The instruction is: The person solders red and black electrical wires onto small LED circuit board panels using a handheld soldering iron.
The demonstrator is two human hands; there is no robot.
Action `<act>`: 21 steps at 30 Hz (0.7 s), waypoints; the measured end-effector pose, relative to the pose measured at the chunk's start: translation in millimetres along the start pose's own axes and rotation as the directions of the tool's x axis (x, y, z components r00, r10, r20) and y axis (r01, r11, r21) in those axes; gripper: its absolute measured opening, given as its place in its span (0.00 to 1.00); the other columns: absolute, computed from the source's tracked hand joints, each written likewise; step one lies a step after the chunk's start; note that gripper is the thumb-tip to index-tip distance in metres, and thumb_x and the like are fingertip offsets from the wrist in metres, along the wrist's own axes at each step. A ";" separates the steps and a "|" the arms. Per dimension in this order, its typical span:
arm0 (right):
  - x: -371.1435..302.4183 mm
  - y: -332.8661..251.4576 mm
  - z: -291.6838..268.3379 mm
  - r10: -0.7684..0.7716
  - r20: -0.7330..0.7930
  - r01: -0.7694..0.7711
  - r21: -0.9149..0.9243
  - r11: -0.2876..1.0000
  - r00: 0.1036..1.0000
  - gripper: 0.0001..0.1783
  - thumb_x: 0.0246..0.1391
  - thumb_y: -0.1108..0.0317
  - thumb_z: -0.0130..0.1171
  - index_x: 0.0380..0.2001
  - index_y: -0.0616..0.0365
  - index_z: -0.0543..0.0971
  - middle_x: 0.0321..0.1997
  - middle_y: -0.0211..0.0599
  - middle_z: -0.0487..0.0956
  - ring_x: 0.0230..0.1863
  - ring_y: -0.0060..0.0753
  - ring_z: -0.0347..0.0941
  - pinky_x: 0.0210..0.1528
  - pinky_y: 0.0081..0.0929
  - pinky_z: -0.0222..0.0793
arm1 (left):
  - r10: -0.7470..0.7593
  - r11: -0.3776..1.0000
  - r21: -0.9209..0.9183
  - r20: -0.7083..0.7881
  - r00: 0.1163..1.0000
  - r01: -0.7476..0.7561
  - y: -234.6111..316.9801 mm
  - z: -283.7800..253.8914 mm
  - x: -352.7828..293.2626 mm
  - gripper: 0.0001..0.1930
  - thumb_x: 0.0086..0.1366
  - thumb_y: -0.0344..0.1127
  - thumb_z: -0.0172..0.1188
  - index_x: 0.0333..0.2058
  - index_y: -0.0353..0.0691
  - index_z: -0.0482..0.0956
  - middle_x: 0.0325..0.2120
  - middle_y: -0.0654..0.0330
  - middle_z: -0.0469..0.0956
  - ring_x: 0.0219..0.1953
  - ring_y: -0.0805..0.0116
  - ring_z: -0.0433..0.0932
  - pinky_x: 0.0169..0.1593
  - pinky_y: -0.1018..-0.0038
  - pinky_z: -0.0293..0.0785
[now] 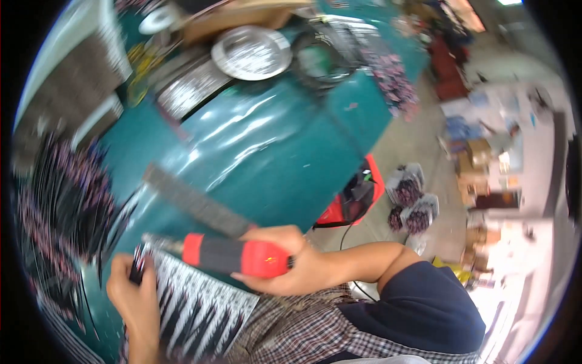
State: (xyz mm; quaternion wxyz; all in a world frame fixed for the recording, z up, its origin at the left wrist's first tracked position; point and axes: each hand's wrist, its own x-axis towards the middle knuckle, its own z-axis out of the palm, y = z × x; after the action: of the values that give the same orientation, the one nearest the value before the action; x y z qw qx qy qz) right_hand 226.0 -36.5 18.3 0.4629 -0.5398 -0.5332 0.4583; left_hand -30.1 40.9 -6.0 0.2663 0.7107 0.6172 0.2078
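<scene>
My right hand is wrapped round the body of a red-and-black hand tool with a slim metal nose. The nose points left, close to the fingers of my left hand. That hand is closed on a small bundle of black wires with pale and pinkish ends. Right beside it lies a white printed panel with rows of black wires laid across it. A flat grey bar lies on the table just beyond the tool, its near end by my right fingers. Motion blurs the finer detail.
A large heap of black wires with pink ends covers the left of the green table. Farther back are a metal bowl, a black coil and more pink-ended pieces. A red bin stands beyond the table's right edge.
</scene>
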 end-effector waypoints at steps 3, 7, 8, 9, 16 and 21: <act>-5.9 -0.1 -2.9 -0.068 -0.041 0.068 0.012 0.998 0.997 0.13 0.45 0.76 0.71 0.34 0.64 0.77 0.28 0.34 0.78 0.27 0.23 0.74 0.30 0.23 0.69 | 0.002 0.999 -0.050 0.000 1.000 -0.002 6.9 1.4 6.0 0.09 0.61 0.26 0.63 0.27 0.34 0.70 0.15 0.60 0.66 0.18 0.74 0.62 0.24 0.71 0.59; -15.1 -2.9 -9.8 -0.035 -0.111 0.040 0.038 0.998 0.993 0.11 0.47 0.76 0.70 0.32 0.63 0.76 0.27 0.33 0.78 0.26 0.23 0.72 0.30 0.24 0.68 | 0.123 0.989 -0.072 -0.075 0.990 -0.128 5.2 12.4 8.5 0.08 0.61 0.28 0.63 0.30 0.33 0.71 0.17 0.58 0.69 0.20 0.72 0.65 0.26 0.70 0.64; -16.2 -1.9 -9.7 -0.029 -0.125 0.035 0.045 0.998 0.992 0.11 0.48 0.76 0.69 0.32 0.63 0.76 0.27 0.33 0.78 0.26 0.23 0.72 0.30 0.24 0.68 | 0.152 0.985 -0.074 -0.067 0.986 -0.157 1.7 10.3 7.8 0.08 0.61 0.28 0.63 0.30 0.33 0.71 0.17 0.58 0.69 0.20 0.72 0.65 0.26 0.70 0.64; -16.9 2.0 -9.2 -0.040 -0.121 0.048 0.062 0.997 0.992 0.10 0.49 0.75 0.69 0.32 0.62 0.76 0.27 0.33 0.78 0.26 0.24 0.72 0.31 0.25 0.68 | 0.112 0.993 -0.023 0.002 0.994 -0.112 -3.6 7.3 6.5 0.07 0.63 0.27 0.61 0.32 0.32 0.72 0.21 0.57 0.71 0.24 0.70 0.67 0.30 0.71 0.66; -20.5 5.0 -5.5 -0.065 -0.150 0.086 0.134 0.987 0.987 0.12 0.49 0.73 0.67 0.34 0.63 0.75 0.23 0.40 0.74 0.26 0.31 0.71 0.32 0.30 0.67 | 0.083 0.996 0.010 0.089 0.993 -0.084 -29.1 4.9 15.0 0.06 0.64 0.28 0.60 0.36 0.31 0.74 0.26 0.58 0.74 0.29 0.72 0.69 0.36 0.74 0.69; -27.1 8.4 -9.2 -0.075 -0.180 0.096 0.109 0.989 0.981 0.12 0.49 0.73 0.68 0.34 0.63 0.75 0.23 0.41 0.74 0.26 0.32 0.71 0.32 0.30 0.68 | 0.089 0.994 -0.070 0.153 0.984 -0.079 -21.1 7.9 11.2 0.03 0.65 0.25 0.58 0.36 0.32 0.74 0.27 0.63 0.73 0.30 0.75 0.68 0.36 0.77 0.69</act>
State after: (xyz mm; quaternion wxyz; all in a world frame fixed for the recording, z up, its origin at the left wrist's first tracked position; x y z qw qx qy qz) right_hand 236.1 -63.7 11.4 0.5582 -0.5266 -0.4851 0.4192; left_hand -39.7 53.1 -25.8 0.3272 0.7413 0.5569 0.1823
